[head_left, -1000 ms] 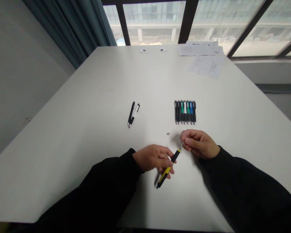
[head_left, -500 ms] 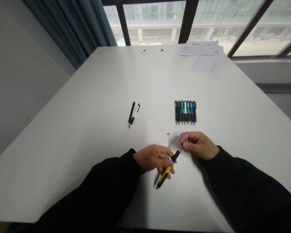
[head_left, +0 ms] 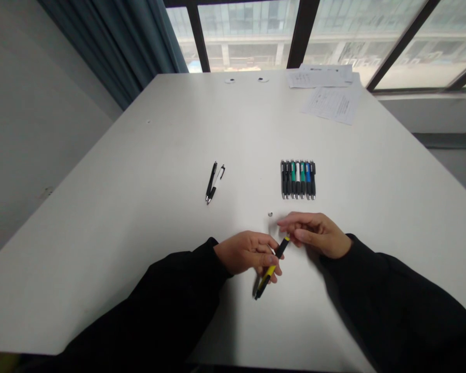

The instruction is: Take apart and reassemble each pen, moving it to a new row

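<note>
My left hand (head_left: 246, 252) is closed around a yellow and black pen (head_left: 271, 270), holding it at a slant with its yellow-ringed end up and to the right. Just beyond that end is my right hand (head_left: 314, 233), its index finger stretched out and its thumb apart. Whether it touches the pen's tip, I cannot tell; no object shows clearly in its fingers. A small shiny piece (head_left: 270, 214) lies on the table, past my fingertips.
Several pens (head_left: 298, 179) stand side by side in a row at the right. A black pen (head_left: 211, 181) and a white and black pen (head_left: 216, 184) lie left of centre. Printed papers (head_left: 328, 103) are at the far right of the white table (head_left: 159, 171), near the window.
My right hand's fingers have loosened from a pinch and stretched out leftward over the pen's upper end. The pen has tilted slightly steeper in my left hand.
</note>
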Demonstrator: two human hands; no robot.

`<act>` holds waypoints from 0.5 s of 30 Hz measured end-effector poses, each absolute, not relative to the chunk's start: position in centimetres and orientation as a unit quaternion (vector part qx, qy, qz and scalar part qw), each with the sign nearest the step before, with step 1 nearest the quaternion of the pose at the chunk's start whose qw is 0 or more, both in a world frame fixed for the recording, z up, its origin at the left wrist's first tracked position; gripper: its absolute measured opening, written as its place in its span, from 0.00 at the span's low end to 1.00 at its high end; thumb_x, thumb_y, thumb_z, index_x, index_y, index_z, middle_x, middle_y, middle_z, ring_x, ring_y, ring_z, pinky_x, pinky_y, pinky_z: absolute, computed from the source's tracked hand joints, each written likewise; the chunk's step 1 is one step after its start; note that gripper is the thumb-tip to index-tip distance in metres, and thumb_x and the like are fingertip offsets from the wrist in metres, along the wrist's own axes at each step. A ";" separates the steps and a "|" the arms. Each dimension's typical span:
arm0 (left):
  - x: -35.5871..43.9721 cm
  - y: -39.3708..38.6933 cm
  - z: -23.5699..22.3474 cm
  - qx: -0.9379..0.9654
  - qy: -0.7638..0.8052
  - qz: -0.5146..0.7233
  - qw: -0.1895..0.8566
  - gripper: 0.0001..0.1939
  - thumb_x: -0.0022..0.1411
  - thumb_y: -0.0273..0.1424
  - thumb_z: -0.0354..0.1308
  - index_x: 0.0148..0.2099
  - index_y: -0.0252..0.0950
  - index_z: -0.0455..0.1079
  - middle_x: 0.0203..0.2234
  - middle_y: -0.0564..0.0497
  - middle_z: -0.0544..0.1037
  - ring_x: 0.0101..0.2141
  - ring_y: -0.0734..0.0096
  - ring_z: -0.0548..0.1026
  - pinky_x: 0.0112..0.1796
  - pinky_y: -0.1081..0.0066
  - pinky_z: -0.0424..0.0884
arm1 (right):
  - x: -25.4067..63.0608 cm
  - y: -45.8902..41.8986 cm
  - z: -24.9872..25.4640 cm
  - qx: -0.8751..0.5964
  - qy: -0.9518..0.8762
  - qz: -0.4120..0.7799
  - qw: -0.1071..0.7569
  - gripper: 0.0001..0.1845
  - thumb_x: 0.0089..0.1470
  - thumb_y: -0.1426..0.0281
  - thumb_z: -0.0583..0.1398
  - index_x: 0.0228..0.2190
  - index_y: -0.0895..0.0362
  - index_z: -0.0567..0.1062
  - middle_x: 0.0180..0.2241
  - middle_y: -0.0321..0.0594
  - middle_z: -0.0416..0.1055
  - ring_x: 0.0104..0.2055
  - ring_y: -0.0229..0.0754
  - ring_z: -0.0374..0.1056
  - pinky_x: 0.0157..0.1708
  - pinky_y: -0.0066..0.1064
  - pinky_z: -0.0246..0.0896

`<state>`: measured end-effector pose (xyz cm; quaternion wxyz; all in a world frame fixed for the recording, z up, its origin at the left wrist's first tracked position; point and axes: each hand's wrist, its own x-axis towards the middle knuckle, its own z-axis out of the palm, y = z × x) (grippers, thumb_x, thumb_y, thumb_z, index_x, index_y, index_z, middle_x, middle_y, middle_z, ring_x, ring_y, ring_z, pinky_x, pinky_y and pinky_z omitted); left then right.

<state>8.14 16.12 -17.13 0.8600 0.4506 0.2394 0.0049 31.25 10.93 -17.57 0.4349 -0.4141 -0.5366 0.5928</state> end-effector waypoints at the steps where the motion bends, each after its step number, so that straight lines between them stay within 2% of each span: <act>1: 8.2 16.1 -17.1 0.453 0.239 0.006 0.859 0.22 0.52 0.42 0.69 0.41 0.31 0.70 0.29 0.44 0.80 0.26 0.65 0.80 0.27 0.71 0.75 | 31.1 11.0 -17.6 -0.442 -0.546 0.552 0.449 0.16 0.59 0.62 0.61 0.44 0.58 0.77 0.35 0.44 0.72 0.28 0.38 0.64 0.25 0.30 0.61; 4: 8.2 16.1 -17.1 0.459 0.235 0.007 0.856 0.22 0.53 0.42 0.69 0.41 0.30 0.70 0.29 0.44 0.80 0.26 0.66 0.80 0.28 0.71 0.75 | 30.5 11.4 -17.3 -0.522 -0.640 0.358 0.435 0.14 0.62 0.65 0.57 0.46 0.56 0.75 0.42 0.47 0.70 0.37 0.43 0.67 0.33 0.35 0.65; 7: 8.3 16.1 -17.0 0.458 0.230 0.010 0.859 0.22 0.52 0.43 0.69 0.41 0.31 0.70 0.29 0.45 0.80 0.26 0.67 0.79 0.28 0.72 0.74 | 29.5 12.2 -17.2 -0.538 -0.728 0.237 0.354 0.20 0.60 0.68 0.58 0.54 0.57 0.70 0.49 0.52 0.66 0.39 0.45 0.67 0.39 0.39 0.66; 9: 8.4 16.1 -17.0 0.457 0.226 0.012 0.860 0.23 0.52 0.43 0.69 0.40 0.31 0.70 0.29 0.45 0.80 0.26 0.68 0.79 0.27 0.72 0.73 | 28.9 12.6 -17.2 -0.533 -0.755 0.205 0.321 0.18 0.60 0.69 0.58 0.52 0.58 0.72 0.47 0.52 0.67 0.40 0.46 0.67 0.42 0.41 0.66; 11: 8.4 16.1 -17.0 0.456 0.226 0.010 0.861 0.23 0.51 0.43 0.69 0.40 0.31 0.70 0.29 0.45 0.80 0.26 0.68 0.79 0.27 0.72 0.73 | 28.6 12.9 -17.4 -0.529 -0.764 0.194 0.314 0.13 0.61 0.69 0.57 0.45 0.59 0.75 0.42 0.51 0.70 0.42 0.48 0.67 0.44 0.41 0.64; 15: 8.4 16.1 -17.0 0.456 0.233 0.012 0.859 0.23 0.51 0.44 0.70 0.39 0.30 0.69 0.28 0.45 0.79 0.25 0.68 0.79 0.26 0.72 0.72 | 29.6 12.9 -17.4 -0.530 -0.704 0.288 0.375 0.09 0.59 0.67 0.60 0.37 0.57 0.78 0.35 0.45 0.72 0.35 0.44 0.67 0.38 0.37 0.63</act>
